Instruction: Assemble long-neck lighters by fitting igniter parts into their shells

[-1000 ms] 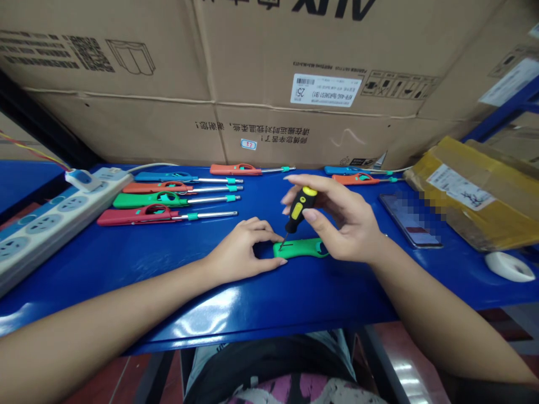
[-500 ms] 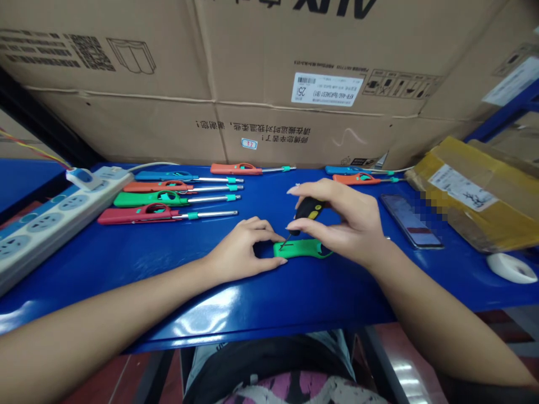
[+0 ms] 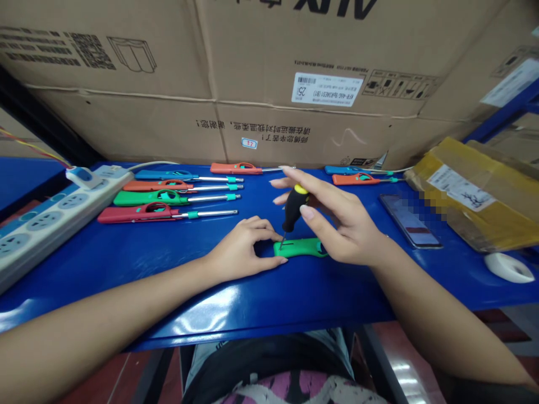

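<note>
A green long-nosed lighter [image 3: 302, 247] lies on the blue tabletop [image 3: 252, 303], handle end to the left; its far end is hidden behind my right hand. My left hand [image 3: 240, 249] steadies that handle end between thumb and forefinger. In my right hand [image 3: 341, 224] is a black and yellow screwdriver [image 3: 295, 209], gripped between thumb and fingers, with some fingers stretched out past it. The driver stands nearly upright, leaning slightly, and its thin tip meets the green handle near the left end.
Several lighters, among them a red one [image 3: 135, 213], lie in a row at left beside a power strip [image 3: 54, 216]. An orange lighter [image 3: 236, 168] lies at the back. On the right are a phone [image 3: 410, 221], a yellow-taped box [image 3: 475, 196] and a white roll [image 3: 509, 267].
The screwdriver has swung from a rightward lean to nearly upright. My right hand's fingers have shifted and loosened around its handle. My left hand and the lighter stay put.
</note>
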